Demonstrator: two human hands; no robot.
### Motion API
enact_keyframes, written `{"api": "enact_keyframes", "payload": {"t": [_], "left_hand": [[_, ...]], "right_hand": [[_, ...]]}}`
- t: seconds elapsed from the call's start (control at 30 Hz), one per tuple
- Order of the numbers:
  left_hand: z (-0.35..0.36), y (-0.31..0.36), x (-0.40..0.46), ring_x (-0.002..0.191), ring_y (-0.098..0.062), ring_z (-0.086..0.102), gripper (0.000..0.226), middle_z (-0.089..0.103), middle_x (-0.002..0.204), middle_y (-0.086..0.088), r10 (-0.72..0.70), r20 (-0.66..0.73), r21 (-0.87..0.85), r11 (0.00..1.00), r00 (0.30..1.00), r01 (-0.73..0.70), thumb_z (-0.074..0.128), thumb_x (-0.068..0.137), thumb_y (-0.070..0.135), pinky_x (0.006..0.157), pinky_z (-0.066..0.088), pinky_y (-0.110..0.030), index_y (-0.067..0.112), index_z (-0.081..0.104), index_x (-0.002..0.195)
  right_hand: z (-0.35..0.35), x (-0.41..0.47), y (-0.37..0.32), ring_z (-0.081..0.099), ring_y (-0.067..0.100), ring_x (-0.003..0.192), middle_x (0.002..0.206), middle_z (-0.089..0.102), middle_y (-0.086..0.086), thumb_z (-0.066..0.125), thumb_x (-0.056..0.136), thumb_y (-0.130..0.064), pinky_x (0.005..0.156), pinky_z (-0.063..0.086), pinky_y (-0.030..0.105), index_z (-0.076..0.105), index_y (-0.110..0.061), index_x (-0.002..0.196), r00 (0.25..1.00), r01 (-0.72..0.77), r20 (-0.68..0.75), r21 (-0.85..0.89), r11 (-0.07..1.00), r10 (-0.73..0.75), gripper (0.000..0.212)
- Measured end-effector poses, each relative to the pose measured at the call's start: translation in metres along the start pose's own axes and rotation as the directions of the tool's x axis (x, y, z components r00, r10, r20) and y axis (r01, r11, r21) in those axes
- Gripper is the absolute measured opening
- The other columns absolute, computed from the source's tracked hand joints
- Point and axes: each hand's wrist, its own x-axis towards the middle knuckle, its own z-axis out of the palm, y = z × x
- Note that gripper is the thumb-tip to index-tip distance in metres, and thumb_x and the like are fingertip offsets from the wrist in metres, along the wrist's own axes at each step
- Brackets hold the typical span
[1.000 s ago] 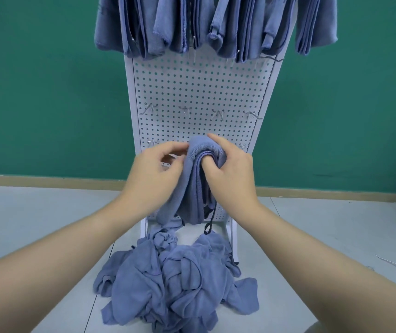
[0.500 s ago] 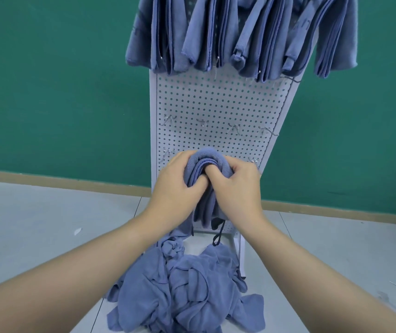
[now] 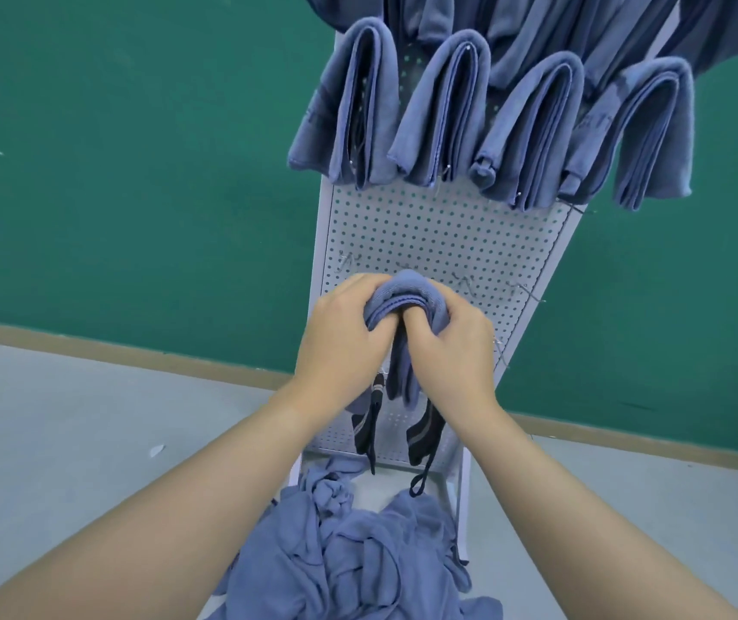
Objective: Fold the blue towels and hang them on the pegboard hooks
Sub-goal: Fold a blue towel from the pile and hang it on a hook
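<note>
Both the left hand (image 3: 340,333) and right hand (image 3: 452,346) gripped the folded towel (image 3: 407,302) against the pegboard (image 3: 438,234); missing the hidden hook would likely drop it onto the floor pile (image 3: 349,552).

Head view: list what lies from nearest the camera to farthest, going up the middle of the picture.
Heap of loose blue towels on the floor → left hand and right hand gripping a folded towel → white pegboard → green wall.

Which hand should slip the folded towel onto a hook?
Probably the right hand: its fingers are tucked inside the folded towel, and it sits nearer the free hooks. The left hand only steadies the fold.
</note>
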Motion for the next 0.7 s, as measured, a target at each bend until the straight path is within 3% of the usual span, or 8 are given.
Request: {"api": "enact_keyframes", "payload": {"t": [0.13, 0.23, 0.3, 0.37, 0.5, 0.6, 0.7], "left_hand": [[-0.017, -0.008, 0.027, 0.107, -0.015, 0.065, 0.031, 0.070, 0.116, 0.009, 0.171, -0.017, 0.097, 0.981, 0.985, -0.168, 0.061, 0.094, 0.008, 0.091, 0.053, -0.041, 0.021, 0.070, 0.121], [-0.032, -0.010, 0.050, 0.113, -0.017, 0.065, 0.031, 0.070, 0.123, 0.005, 0.258, -0.078, 0.112, 0.962, 0.963, -0.248, 0.061, 0.098, 0.010, 0.097, 0.052, -0.040, 0.017, 0.068, 0.127], [-0.044, -0.010, 0.065, 0.114, -0.015, 0.065, 0.032, 0.070, 0.124, 0.005, 0.290, -0.126, 0.122, 0.954, 0.949, -0.275, 0.062, 0.099, 0.012, 0.099, 0.051, -0.036, 0.015, 0.067, 0.130], [-0.053, -0.011, 0.080, 0.114, -0.012, 0.065, 0.032, 0.070, 0.125, 0.005, 0.297, -0.156, 0.125, 0.952, 0.942, -0.279, 0.063, 0.100, 0.015, 0.100, 0.050, -0.031, 0.014, 0.067, 0.132], [-0.064, -0.012, 0.107, 0.112, -0.002, 0.065, 0.037, 0.071, 0.121, 0.010, 0.231, -0.180, 0.057, 0.973, 0.956, -0.224, 0.069, 0.098, 0.026, 0.100, 0.050, -0.023, 0.016, 0.066, 0.134], [-0.070, -0.010, 0.118, 0.103, 0.005, 0.065, 0.039, 0.070, 0.113, 0.020, 0.189, -0.179, -0.011, 0.981, 0.966, -0.194, 0.075, 0.095, 0.027, 0.092, 0.047, -0.012, 0.020, 0.066, 0.133], [-0.070, -0.014, 0.125, 0.106, 0.000, 0.067, 0.034, 0.073, 0.115, 0.016, 0.192, -0.162, -0.056, 0.977, 0.968, -0.204, 0.072, 0.095, 0.020, 0.096, 0.050, -0.019, 0.021, 0.069, 0.129]], "right_hand": [[0.008, 0.030, -0.016, 0.049, 0.010, 0.061, 0.058, 0.057, -0.017, 0.053, 0.089, -0.010, 0.065, 0.040, 0.031, 0.062, -0.038, 0.073, 0.998, 0.054, -0.021, -0.011, 0.998, -0.054, 0.034], [0.017, 0.054, -0.031, 0.052, 0.012, 0.065, 0.059, 0.057, -0.016, 0.053, 0.088, -0.014, 0.069, 0.043, 0.032, 0.061, -0.036, 0.075, 0.990, 0.137, -0.014, -0.020, 0.990, -0.138, 0.028], [0.022, 0.070, -0.041, 0.049, 0.003, 0.064, 0.059, 0.054, -0.021, 0.053, 0.088, -0.015, 0.069, 0.040, 0.029, 0.062, -0.038, 0.079, 0.976, 0.215, -0.016, -0.027, 0.976, -0.215, 0.026], [0.029, 0.086, -0.050, 0.045, 0.001, 0.063, 0.056, 0.050, -0.026, 0.055, 0.090, -0.017, 0.071, 0.037, 0.026, 0.063, -0.039, 0.082, 0.967, 0.254, -0.022, -0.023, 0.967, -0.255, 0.025], [0.041, 0.111, -0.060, 0.038, 0.009, 0.065, 0.051, 0.045, -0.027, 0.054, 0.091, -0.021, 0.075, 0.035, 0.030, 0.044, -0.047, 0.068, 0.966, 0.257, -0.027, -0.045, 0.965, -0.258, 0.036], [0.041, 0.127, -0.061, 0.041, 0.002, 0.054, 0.049, 0.046, -0.029, 0.056, 0.093, -0.017, 0.065, 0.033, 0.023, 0.042, -0.043, 0.064, 0.965, 0.256, -0.042, -0.035, 0.966, -0.258, 0.041], [0.044, 0.138, -0.061, 0.042, 0.005, 0.054, 0.048, 0.047, -0.029, 0.056, 0.095, -0.016, 0.062, 0.031, 0.024, 0.040, -0.040, 0.061, 0.964, 0.258, -0.045, -0.067, 0.964, -0.261, 0.044]]}}
